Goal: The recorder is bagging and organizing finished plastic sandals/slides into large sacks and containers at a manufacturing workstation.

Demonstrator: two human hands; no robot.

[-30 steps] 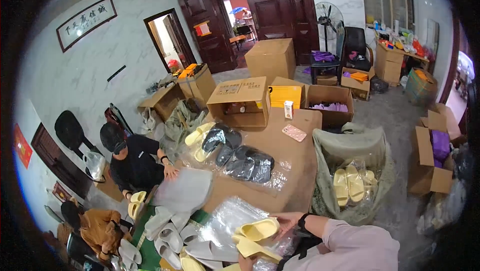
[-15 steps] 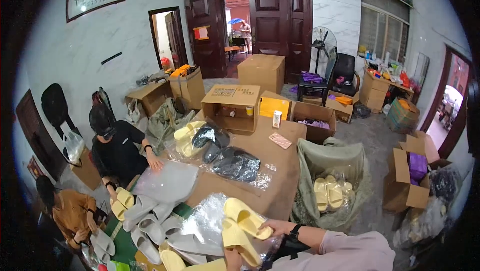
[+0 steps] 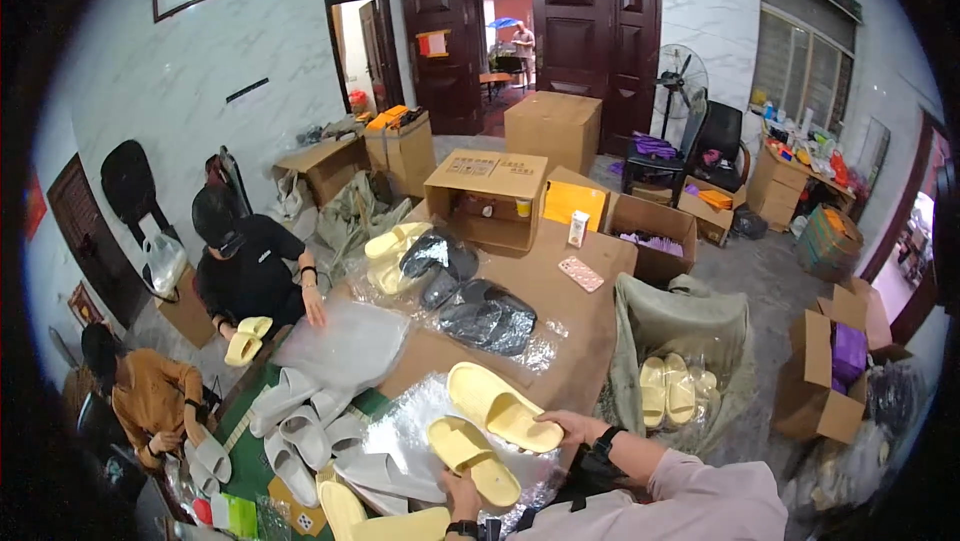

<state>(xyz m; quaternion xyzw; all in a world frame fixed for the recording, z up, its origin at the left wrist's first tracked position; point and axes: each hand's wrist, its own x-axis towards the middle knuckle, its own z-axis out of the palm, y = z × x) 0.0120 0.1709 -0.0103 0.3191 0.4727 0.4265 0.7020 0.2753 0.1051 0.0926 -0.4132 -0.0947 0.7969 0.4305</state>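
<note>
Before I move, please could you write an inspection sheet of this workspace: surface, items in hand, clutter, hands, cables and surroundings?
Surface: brown tabletop, green section at near left.
Items in hand: upper yellow slipper and lower yellow slipper, above clear plastic.
Clutter: loose grey slippers; black slippers in clear plastic; pink phone; small white box.
Hands: right hand holds the upper slipper; left hand holds the lower.
Cables: nothing seen.
Surroundings: co-worker in black and co-worker in brown at left; olive cloth sack at right; cardboard box and standing fan behind.
</note>
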